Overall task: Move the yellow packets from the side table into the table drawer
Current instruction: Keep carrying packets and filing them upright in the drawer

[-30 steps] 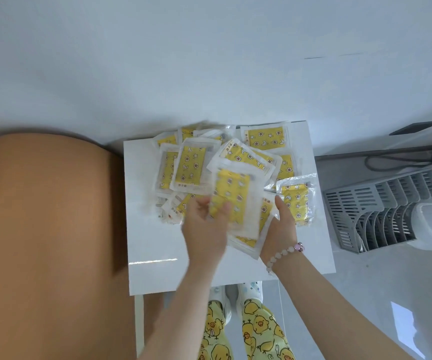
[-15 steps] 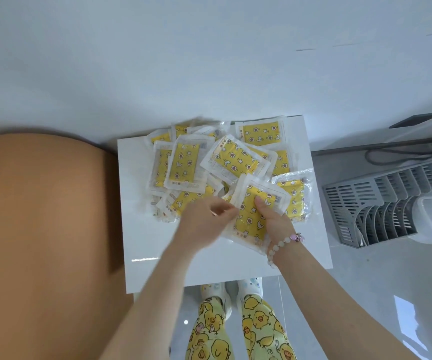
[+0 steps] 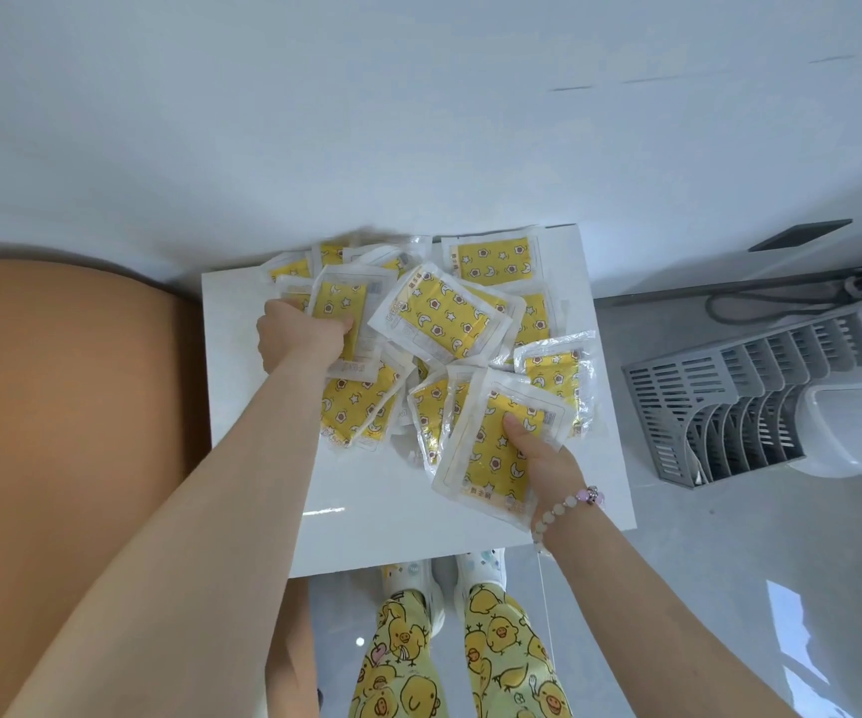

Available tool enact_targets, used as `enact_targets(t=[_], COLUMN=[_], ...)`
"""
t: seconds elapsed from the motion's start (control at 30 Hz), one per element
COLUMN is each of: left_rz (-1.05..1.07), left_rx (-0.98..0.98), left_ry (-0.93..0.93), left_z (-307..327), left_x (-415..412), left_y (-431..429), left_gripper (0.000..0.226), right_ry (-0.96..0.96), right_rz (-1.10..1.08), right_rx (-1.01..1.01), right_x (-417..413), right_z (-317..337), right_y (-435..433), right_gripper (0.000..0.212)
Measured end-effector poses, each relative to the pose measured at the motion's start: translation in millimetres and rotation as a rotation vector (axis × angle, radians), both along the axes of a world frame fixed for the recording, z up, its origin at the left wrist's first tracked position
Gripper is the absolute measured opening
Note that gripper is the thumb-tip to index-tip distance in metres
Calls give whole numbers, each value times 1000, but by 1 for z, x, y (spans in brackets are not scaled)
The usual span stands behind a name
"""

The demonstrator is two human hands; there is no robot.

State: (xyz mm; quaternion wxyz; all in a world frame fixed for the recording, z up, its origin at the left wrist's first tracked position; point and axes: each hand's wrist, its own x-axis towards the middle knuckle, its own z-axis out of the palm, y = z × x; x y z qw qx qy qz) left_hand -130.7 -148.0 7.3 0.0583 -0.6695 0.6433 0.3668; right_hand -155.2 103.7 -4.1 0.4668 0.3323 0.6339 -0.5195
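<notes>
We look down on a small white surface (image 3: 366,489) set against a pale wall (image 3: 418,121). The yellow packets (image 3: 444,318) lie heaped across its far half, overlapping at all angles (each is a clear pouch with a yellow sheet of stars, moons and flowers inside). The left hand (image 3: 302,336) is at the left side of the heap and grips a far packet (image 3: 351,303). Its thumb lies on the packet's face and its fingers are curled round the left edge, mostly hidden from us. The right hand (image 3: 543,458) is at the near right of the heap and pinches a near packet (image 3: 491,458), thumb pressed on top and fingers tucked beneath. We cannot tell whether it holds one pouch or several stacked together. This near packet is tilted, with its lowest corner close to the surface's near edge. A bead bracelet (image 3: 569,505) circles the right wrist. Just left of the surface we see a broad orange-brown piece of furniture (image 3: 56,432); we cannot tell whether the two touch. To the right, on the grey floor (image 3: 729,562), stands a grey slatted rack (image 3: 729,401) with a white container (image 3: 859,432) beside it, and a dark cable (image 3: 781,298) runs along the foot of the wall. Below the surface's near edge we see duck-print trousers (image 3: 501,650) and white shoes (image 3: 413,577).
</notes>
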Motion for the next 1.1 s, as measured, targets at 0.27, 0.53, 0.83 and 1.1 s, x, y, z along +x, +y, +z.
enact_targets(t=[0.27, 0.53, 0.83, 1.1], left_rz=[-150, -258, -228, -68], left_rx=[-84, -188, -398, 125], left_ry=[-74, -111, -16, 485], left_z=[-1, 2, 9, 26], left_x=[-3, 1, 13, 71], left_y=[-1, 1, 8, -9], left_gripper=[46, 46, 37, 72], right_ry=[27, 23, 23, 40], right_rz=[-24, -28, -33, 5], right_rx=[-36, -16, -13, 18], right_x=[4, 4, 8, 11], right_z=[0, 0, 2, -4], right_y=[3, 9, 8, 6], right_gripper=[25, 30, 34, 48])
